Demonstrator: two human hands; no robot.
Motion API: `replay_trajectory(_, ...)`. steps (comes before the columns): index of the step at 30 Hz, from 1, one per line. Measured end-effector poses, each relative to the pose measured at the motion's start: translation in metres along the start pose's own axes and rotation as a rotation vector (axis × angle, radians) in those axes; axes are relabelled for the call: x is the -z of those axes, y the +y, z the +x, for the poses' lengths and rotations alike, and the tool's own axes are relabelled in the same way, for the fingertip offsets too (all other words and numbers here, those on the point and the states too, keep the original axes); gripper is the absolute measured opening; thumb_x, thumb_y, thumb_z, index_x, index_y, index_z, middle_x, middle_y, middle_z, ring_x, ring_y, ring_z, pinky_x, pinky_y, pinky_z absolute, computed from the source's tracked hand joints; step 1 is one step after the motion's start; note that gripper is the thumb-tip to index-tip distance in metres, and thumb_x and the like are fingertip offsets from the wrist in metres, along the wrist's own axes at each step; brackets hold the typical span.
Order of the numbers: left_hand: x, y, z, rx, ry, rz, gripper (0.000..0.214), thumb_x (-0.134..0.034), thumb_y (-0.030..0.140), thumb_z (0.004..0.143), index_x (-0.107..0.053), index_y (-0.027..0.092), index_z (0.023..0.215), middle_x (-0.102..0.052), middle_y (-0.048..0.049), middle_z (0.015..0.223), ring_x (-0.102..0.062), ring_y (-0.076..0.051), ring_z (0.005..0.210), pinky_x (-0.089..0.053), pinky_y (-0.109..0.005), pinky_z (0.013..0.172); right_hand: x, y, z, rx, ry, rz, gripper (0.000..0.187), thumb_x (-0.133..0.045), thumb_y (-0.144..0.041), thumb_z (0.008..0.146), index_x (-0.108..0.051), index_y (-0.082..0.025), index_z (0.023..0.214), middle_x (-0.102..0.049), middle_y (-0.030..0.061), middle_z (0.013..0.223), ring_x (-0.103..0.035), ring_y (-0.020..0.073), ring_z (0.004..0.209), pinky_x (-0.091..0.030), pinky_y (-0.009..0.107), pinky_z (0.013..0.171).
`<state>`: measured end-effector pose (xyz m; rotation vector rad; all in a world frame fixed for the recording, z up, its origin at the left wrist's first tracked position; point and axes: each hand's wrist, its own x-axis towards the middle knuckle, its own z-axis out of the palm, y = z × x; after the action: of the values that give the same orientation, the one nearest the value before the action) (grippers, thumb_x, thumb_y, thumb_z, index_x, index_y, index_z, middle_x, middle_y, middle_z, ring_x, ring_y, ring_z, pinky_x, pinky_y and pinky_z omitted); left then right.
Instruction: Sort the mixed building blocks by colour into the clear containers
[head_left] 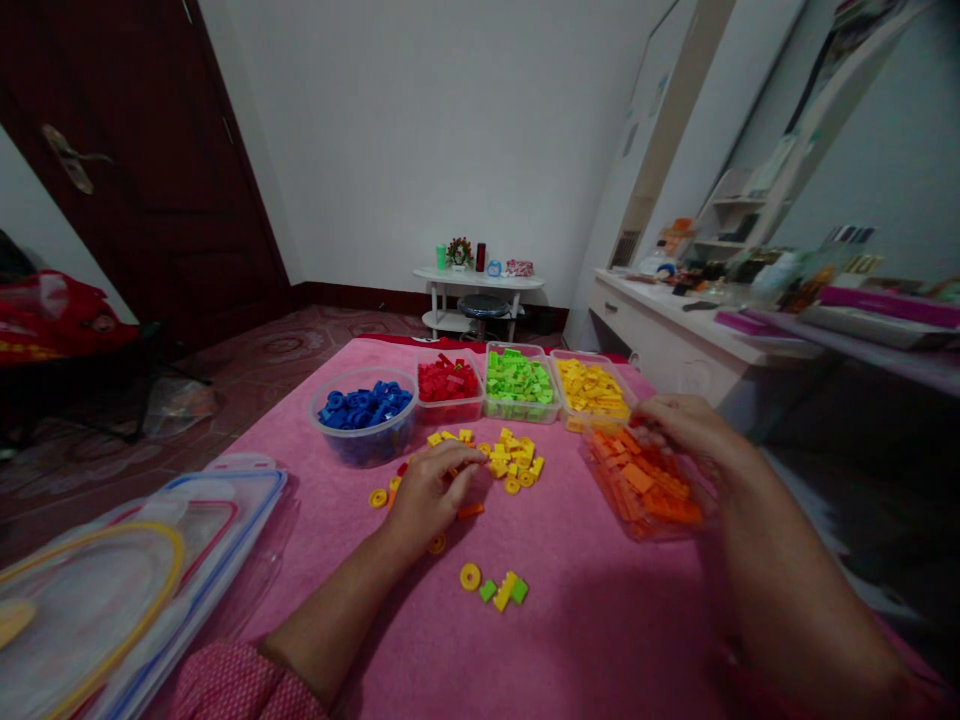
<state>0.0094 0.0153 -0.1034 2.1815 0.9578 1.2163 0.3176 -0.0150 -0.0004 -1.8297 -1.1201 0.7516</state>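
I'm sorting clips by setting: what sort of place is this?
Probably a room in a home, perhaps a bedroom: a dark red-brown door, a cluttered white dresser and a small white stand bearing a floral decoration suggest it.

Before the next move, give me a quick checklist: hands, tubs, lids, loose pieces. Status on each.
1. Left hand at the loose yellow pieces: ok.
2. Left hand holding nothing: cannot tell, its underside is hidden.
3. Right hand at the orange tub: ok.
4. Blue tub, red tub, green tub and yellow tub uncovered: ok.
5. Lids off the tubs, at left: ok.
6. Near part of the pink cloth free of pieces: not ok, a yellow ring lies there.
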Motion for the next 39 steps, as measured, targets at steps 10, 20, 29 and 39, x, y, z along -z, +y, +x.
replay_trajectory(10,0.000,-0.001,-0.003,-0.005,-0.025,0.042,0.021,-0.053,0.015,0.086,-0.071,0.021,0.095,-0.072,-0.0047,0.098,-0.064,-0.018,0.094,-0.049,-0.033,0.087,0.002,0.011,0.010,-0.092,-0.054,-0.178,0.030,-0.055,-0.014,0.084,-0.056,-0.014,0.054,-0.053,0.0001,0.041,-0.046,0.0061,0.034,-0.037,0.016,0.037)
replay_trajectory(20,0.000,0.001,-0.002,-0.023,-0.060,0.090,0.022,-0.052,0.016,0.086,-0.071,0.021,0.095,-0.073,-0.0046,0.095,-0.066,-0.018,0.090,-0.051,-0.033,0.082,0.019,0.015,0.017,0.062,-0.015,-0.779,0.021,-0.071,-0.022,0.062,-0.057,-0.018,0.047,-0.053,-0.0018,0.042,-0.049,0.0108,0.041,-0.029,0.022,0.039)
replay_trajectory(29,-0.002,0.000,-0.004,-0.028,-0.081,0.083,0.022,-0.053,0.014,0.085,-0.071,0.022,0.095,-0.074,-0.0033,0.095,-0.066,-0.018,0.090,-0.050,-0.032,0.082,0.012,0.021,0.014,-0.022,-0.136,-0.793,0.023,-0.064,-0.016,0.062,-0.056,-0.018,0.040,-0.056,0.0022,0.040,-0.051,0.0134,0.039,-0.032,0.023,0.040)
replay_trajectory(39,-0.002,0.006,-0.005,-0.076,-0.163,0.068,0.030,-0.049,0.008,0.083,-0.070,0.023,0.099,-0.072,-0.0038,0.095,-0.065,-0.017,0.088,-0.049,-0.028,0.079,-0.026,-0.027,-0.016,0.366,-0.041,-0.608,0.016,-0.058,-0.022,0.076,-0.069,-0.018,0.064,-0.063,0.0010,0.053,-0.056,0.0134,0.047,-0.035,0.022,0.045)
